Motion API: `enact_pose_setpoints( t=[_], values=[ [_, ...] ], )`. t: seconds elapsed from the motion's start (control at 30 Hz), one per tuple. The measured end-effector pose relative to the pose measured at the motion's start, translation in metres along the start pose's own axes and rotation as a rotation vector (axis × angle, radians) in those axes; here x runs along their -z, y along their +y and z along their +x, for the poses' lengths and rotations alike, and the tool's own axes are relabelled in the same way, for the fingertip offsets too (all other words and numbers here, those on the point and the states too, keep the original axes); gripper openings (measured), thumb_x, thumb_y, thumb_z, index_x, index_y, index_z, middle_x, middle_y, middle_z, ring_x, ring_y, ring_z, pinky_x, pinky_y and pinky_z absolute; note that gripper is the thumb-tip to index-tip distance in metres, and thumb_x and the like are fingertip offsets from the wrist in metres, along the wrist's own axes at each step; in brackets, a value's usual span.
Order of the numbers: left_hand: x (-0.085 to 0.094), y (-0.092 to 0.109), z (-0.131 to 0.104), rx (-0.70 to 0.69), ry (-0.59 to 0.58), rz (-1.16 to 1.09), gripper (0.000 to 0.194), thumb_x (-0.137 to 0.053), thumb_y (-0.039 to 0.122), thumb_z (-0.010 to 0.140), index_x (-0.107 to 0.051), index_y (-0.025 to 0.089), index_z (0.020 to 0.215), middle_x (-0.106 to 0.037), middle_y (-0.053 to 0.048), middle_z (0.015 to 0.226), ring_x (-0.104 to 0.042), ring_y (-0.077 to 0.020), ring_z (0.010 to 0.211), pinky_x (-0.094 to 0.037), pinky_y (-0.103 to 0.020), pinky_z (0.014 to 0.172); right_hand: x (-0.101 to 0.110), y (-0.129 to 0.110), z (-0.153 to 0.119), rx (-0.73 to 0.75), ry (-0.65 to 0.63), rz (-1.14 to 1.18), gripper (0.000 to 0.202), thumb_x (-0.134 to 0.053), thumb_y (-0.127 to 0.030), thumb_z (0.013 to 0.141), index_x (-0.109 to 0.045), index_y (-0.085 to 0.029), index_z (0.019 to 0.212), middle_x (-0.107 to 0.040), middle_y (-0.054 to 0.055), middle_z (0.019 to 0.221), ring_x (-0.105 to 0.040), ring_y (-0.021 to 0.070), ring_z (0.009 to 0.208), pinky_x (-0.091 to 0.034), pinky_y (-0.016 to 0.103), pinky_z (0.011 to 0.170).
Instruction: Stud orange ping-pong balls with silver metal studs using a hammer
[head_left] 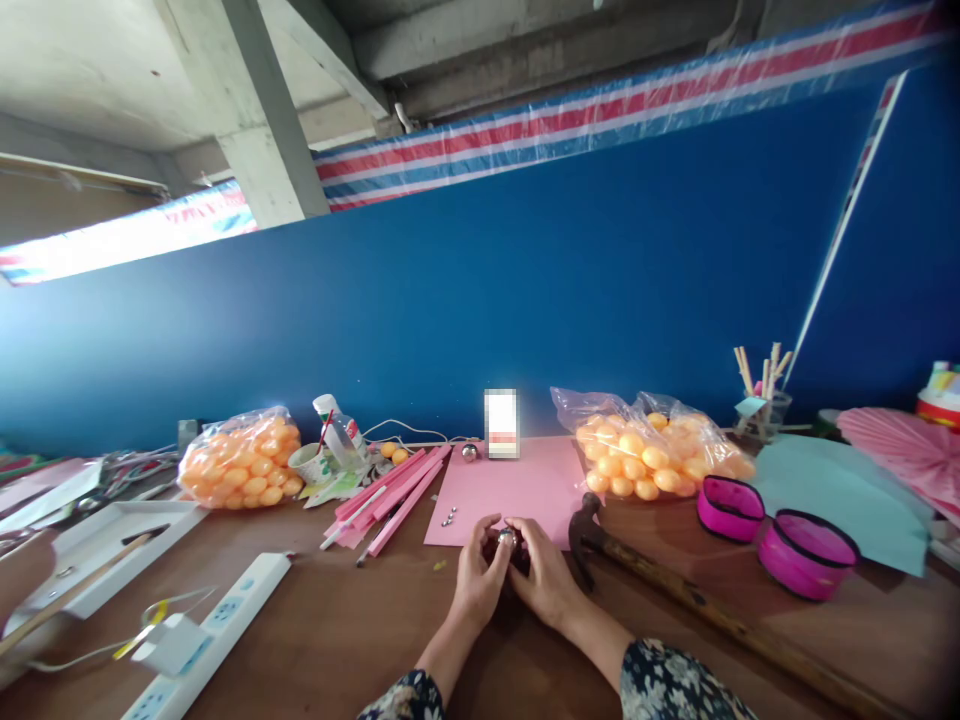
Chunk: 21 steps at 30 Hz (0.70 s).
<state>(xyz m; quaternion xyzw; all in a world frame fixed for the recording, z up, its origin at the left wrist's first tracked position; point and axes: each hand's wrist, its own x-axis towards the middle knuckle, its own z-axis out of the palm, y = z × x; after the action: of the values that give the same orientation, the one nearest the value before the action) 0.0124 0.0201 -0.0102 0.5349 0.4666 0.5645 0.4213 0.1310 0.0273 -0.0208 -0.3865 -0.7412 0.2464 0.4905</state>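
My left hand [480, 578] and my right hand [546, 580] meet over the near edge of a pink sheet [517, 485]. Between their thumbs and fingers shows a shiny silver ball [507, 538], with both hands closed around it. Something dark lies under the fingers, mostly hidden. Several tiny silver beads [448, 517] rest on the sheet to the left. Farther back, near the sheet's upper left corner, sits another silver ball [469, 453]. A claw hammer [637, 553] with a wooden handle lies just right of my right hand.
Bags of orange balls [251, 465] [645, 455] flank the sheet. Pink rolled sticks [394, 495], a bottle [341, 435] and a paper cup [306, 462] stand left. A power strip [225, 620] lies front left. Magenta bands [806, 555] and pale blue paper [840, 500] are right. A blue partition [525, 300] rises behind.
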Motion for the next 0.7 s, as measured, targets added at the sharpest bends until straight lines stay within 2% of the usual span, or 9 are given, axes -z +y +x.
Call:
enact_pose_setpoints(
  t=[0.33, 0.7],
  values=[
    [0.0002, -0.009, 0.0021, -0.053, 0.031, 0.069, 0.037, -0.056, 0.038, 0.075, -0.05, 0.015, 0.103, -0.064, -0.005, 0.082, -0.061, -0.0169, 0.079, -0.047, -0.03, 0.075, -0.0032, 0.0063, 0.0006, 0.056, -0.006, -0.014, 0.039, -0.051, -0.013, 0.072, -0.045, -0.018, 0.11, -0.056, 0.009, 0.102, -0.054, 0.0214, 0.095, -0.047, 0.038, 0.08],
    [-0.0007, -0.0077, 0.0002, -0.086, 0.062, 0.134, 0.036, -0.055, 0.038, 0.075, -0.051, 0.015, 0.102, -0.062, -0.003, 0.074, -0.059, -0.0153, 0.072, -0.046, -0.027, 0.068, -0.0035, 0.0093, -0.0013, 0.065, -0.029, -0.038, 0.04, -0.05, -0.013, 0.073, -0.043, -0.017, 0.112, -0.055, 0.01, 0.103, -0.054, 0.0218, 0.095, -0.048, 0.039, 0.079]
  ],
)
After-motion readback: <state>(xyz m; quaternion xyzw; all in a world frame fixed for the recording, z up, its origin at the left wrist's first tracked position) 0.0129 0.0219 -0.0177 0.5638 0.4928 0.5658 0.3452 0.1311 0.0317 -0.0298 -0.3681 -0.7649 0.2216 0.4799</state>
